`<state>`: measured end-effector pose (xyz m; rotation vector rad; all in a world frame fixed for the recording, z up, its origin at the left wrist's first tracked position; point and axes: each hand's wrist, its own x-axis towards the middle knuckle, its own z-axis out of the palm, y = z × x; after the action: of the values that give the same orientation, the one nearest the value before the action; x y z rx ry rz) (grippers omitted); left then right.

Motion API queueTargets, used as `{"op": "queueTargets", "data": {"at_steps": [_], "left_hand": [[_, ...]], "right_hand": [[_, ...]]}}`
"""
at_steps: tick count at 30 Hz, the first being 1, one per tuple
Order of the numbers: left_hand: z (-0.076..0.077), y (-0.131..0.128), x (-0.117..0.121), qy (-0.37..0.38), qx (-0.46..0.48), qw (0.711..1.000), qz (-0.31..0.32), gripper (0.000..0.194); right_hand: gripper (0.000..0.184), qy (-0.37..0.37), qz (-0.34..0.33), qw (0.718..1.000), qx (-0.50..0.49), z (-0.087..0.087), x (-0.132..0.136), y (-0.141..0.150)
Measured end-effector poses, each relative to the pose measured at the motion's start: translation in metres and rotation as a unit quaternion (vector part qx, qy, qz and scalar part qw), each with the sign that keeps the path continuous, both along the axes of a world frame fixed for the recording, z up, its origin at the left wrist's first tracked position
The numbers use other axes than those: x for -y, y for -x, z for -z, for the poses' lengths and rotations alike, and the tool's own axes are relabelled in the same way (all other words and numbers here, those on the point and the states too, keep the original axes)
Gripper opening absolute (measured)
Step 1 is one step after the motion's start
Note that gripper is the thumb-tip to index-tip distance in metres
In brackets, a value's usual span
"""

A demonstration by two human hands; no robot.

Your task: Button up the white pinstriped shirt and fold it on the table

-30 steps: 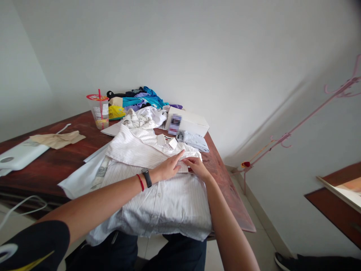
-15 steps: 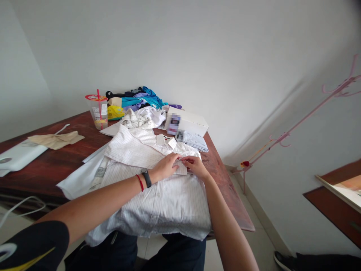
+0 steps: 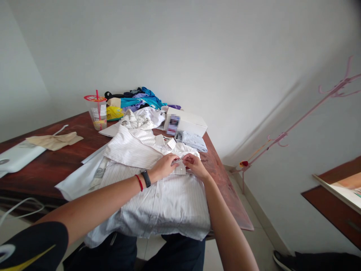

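A white striped shirt (image 3: 169, 201) lies spread over the front of the table, its lower edge hanging toward my lap. One sleeve is folded across the shirt, and its cuff (image 3: 180, 170) lies between my hands. My left hand (image 3: 166, 165), below a dark wristband and a red cord, pinches the cuff's edge. Close beside it, my right hand (image 3: 195, 164) grips the same cuff with thumb and fingers bent together. The shirt's collar (image 3: 166, 141) points away from me, just beyond the hands.
On the wooden table (image 3: 84, 126) stand a plastic cup with a red straw (image 3: 97, 113) and a white box (image 3: 187, 120). Piled clothes (image 3: 143, 99) lie at the back. A folded light-blue garment (image 3: 193, 141) is by the box. A pink coat rack (image 3: 310, 113) leans at right.
My right hand has drawn slightly away from my left, widening the gap between the fingertips at the cuff. The view has shifted very slightly; the shirt lies as before.
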<state>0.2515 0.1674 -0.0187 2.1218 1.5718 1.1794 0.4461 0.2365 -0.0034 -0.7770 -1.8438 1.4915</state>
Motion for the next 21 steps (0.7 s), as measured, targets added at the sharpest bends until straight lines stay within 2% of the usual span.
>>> {"op": "queueTargets", "data": {"at_steps": [7, 14, 21], "left_hand": [[-0.0022, 0.0006, 0.0012, 0.005, -0.023, 1.0, -0.014, 0.017], [-0.0041, 0.001, 0.0029, 0.005, -0.024, 0.999, -0.031, 0.016], [-0.0094, 0.0025, 0.0038, 0.002, -0.032, 0.999, -0.011, 0.022]], "right_hand": [[0.035, 0.015, 0.0, 1.0, -0.002, -0.0031, 0.0022, 0.0013], [0.034, 0.008, 0.007, 1.0, 0.002, -0.0042, 0.0021, 0.0002], [0.035, 0.016, 0.014, 1.0, -0.001, -0.0031, 0.001, 0.0007]]}}
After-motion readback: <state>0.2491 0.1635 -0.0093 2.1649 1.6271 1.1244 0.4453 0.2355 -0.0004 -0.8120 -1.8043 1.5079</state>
